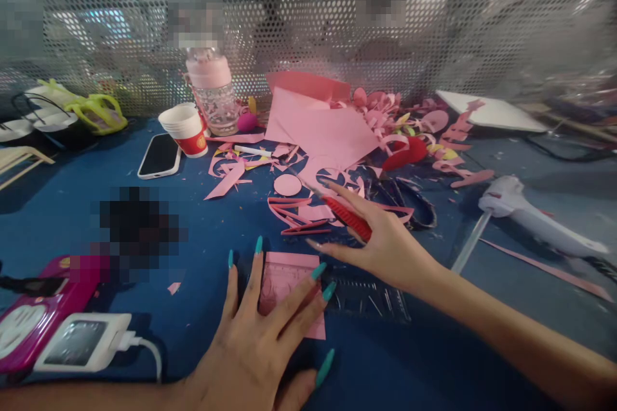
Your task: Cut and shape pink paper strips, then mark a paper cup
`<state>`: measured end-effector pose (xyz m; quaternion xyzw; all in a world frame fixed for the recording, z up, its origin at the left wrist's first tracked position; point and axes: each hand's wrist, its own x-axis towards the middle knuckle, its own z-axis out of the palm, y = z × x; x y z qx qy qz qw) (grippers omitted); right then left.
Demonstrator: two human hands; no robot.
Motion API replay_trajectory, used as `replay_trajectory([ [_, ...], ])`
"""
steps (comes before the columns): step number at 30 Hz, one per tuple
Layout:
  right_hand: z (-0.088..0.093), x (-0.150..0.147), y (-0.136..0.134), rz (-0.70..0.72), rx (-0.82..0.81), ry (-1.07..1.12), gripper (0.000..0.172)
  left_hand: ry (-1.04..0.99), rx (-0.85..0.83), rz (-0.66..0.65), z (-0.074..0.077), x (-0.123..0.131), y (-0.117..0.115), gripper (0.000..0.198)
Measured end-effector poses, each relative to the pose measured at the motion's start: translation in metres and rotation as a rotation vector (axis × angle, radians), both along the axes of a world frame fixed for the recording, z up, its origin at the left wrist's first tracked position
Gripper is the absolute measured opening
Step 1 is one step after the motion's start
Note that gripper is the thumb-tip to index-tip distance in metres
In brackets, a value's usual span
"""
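My left hand (pixel 260 327) lies with fingers spread over a small pink sheet of paper (pixel 289 262) and a clear plastic template ruler (pixel 371 300), pressing them to the blue table. The ruler, with cut-out shapes, reaches out to the right of the paper. Above its right part, my right hand (pixel 385 244) grips a red-handled craft knife (pixel 344 213) whose thin tip points up and left, away from the paper. Beyond the knife lie a pink paper circle (pixel 288 184) and folded pink strips (pixel 299 221).
Pink sheets (pixel 328 131) and a heap of paper scraps stand at the back. A pale glue gun (pixel 535 212) lies right. To the left are a phone (pixel 160 155), paper cups (pixel 186 128), a bottle (pixel 212 90) and a magenta device (pixel 53 308). A perforated metal panel (pixel 308 26) bounds the table.
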<state>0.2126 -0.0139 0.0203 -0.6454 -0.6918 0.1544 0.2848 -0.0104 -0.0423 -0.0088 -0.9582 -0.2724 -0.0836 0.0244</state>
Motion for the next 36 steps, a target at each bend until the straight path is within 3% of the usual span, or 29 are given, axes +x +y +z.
replay_trajectory([
  [2,0.001,-0.001,0.001,0.021,-0.058,-0.065,0.084,0.005,0.022,-0.045,-0.002,-0.002,0.003,0.067],
  [6,0.000,-0.002,0.002,0.004,-0.108,-0.133,0.081,0.010,0.065,-0.122,-0.007,-0.004,0.007,0.078],
  [16,0.000,0.001,0.004,0.008,-0.134,-0.112,0.081,0.001,0.076,-0.101,-0.012,-0.005,0.006,0.076],
  [19,-0.003,0.000,0.005,0.024,-0.095,-0.069,0.070,0.004,0.065,-0.111,-0.012,-0.004,0.006,0.076],
  [22,-0.006,0.000,0.005,0.013,-0.018,0.030,0.048,-0.015,0.044,-0.063,-0.011,-0.003,0.005,0.074],
  [26,-0.009,0.004,0.004,-0.132,0.104,0.087,0.033,-0.017,0.044,-0.086,-0.006,-0.002,0.006,0.071],
  [32,-0.007,0.016,0.004,-0.356,0.252,-0.055,0.037,0.027,0.058,-0.082,0.007,-0.003,0.012,0.055],
  [36,-0.003,0.019,0.003,-0.426,0.308,-0.251,0.039,-0.005,0.187,-0.021,0.007,-0.001,0.014,0.044],
])
